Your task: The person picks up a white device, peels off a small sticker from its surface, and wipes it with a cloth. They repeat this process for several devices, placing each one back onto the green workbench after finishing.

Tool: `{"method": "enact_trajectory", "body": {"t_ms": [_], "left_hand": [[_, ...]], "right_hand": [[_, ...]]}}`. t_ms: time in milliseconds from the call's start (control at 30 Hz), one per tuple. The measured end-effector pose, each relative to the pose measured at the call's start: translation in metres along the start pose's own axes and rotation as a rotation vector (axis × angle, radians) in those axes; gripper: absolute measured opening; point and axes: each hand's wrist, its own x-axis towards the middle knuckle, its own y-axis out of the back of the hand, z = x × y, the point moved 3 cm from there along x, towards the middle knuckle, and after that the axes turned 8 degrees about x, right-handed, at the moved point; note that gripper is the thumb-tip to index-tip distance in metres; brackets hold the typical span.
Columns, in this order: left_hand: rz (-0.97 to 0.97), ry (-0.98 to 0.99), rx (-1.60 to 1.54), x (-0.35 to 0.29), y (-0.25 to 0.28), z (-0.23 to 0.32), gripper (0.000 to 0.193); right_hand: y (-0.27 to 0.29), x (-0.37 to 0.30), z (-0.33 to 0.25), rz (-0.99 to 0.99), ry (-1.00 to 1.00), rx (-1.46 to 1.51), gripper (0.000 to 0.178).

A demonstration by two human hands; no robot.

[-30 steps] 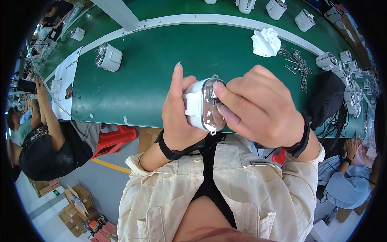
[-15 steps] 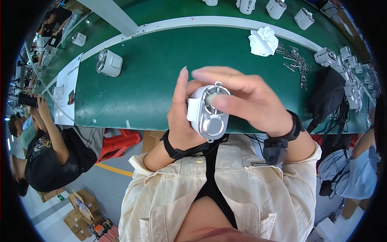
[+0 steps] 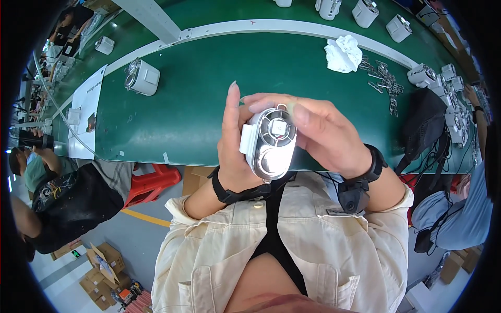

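Observation:
A white oval device (image 3: 267, 146) with a chrome face and two round inserts is held up in front of me. The upper insert is spoked, with a small square in its middle; the lower one shines bright white, lit or glaring. My left hand (image 3: 235, 143) is closed around its left side, one finger pointing up. My right hand (image 3: 326, 130) cups the far and right side, thumb beside the spoked insert and fingers curled behind. Part of its grip is hidden by the device. A similar white device (image 3: 142, 77) lies on the green table at the left.
A crumpled white tissue (image 3: 344, 53) and a pile of small metal clips (image 3: 385, 79) lie at the far right. Beside them are a black bag (image 3: 424, 117) and several white devices (image 3: 421, 76). A white rail (image 3: 271, 27) crosses the table's back. A printed sheet (image 3: 86, 115) lies left. People sit on both sides.
My right thumb has moved off the spoked insert to the device's right edge, uncovering the insert. The lower insert has turned bright white. People at both sides have shifted.

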Motion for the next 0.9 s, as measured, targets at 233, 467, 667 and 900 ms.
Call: {"method": "enact_trajectory", "body": {"t_ms": [233, 467, 667, 900], "left_hand": [[0.050, 0.074, -0.050, 0.004, -0.002, -0.006, 0.111], [0.296, 0.265, -0.102, 0.022, 0.020, -0.020, 0.110], [0.338, 0.248, -0.084, 0.018, 0.027, -0.030, 0.099], [0.320, 0.289, -0.089, 0.019, 0.027, -0.032, 0.089]], "right_hand": [[-0.001, 0.011, -0.003, 0.006, 0.080, -0.217, 0.033], [0.017, 0.107, -0.027, 0.082, 0.097, -0.177, 0.033], [0.086, 0.261, -0.066, 0.378, 0.305, -0.533, 0.033], [0.123, 0.286, -0.092, 0.802, 0.446, -1.408, 0.035]]}}
